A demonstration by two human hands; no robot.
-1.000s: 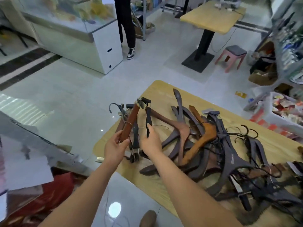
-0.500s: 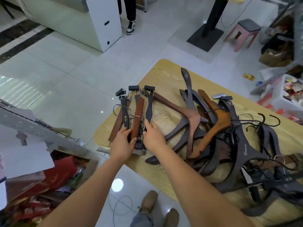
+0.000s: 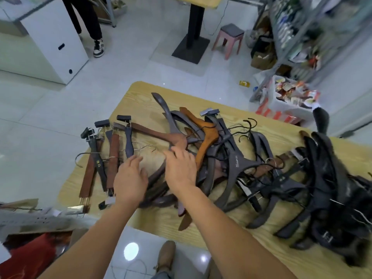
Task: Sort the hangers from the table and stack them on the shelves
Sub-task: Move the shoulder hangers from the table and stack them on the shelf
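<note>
Wood in several stains lies tangled across the table (image 3: 141,91), and the orange hanger (image 3: 207,137) near the middle of the heap serves as the marker for everything else. Just left of it the right hand (image 3: 181,168) lies on the neck of a reddish-brown hanger (image 3: 153,133), fingers laid over the wood; I cannot tell whether they have closed round it. Further left, the left hand (image 3: 130,178) hovers with fingers spread and relaxed, holding nothing, between the heap and a row of clip hangers (image 3: 112,158) laid side by side. Right of the orange hanger the dark hangers (image 3: 322,178) pile thicker, and their wire hooks (image 3: 247,125) cross through one another. That is the likely trouble: the reddish-brown arm runs under its neighbours, so a quick lift could snag a hook and drag several hangers along, perhaps over the rim. The clip row is the other risk, since its ends jut past the table edge on both sides and a brush from the left wrist might tip one to the floor. Free room is thin — a bare patch of tabletop beyond the orange hanger and a strip on the near side. The shelves (image 3: 302,27) stand well beyond it to the right, with open tile between but clutter at their foot.
</note>
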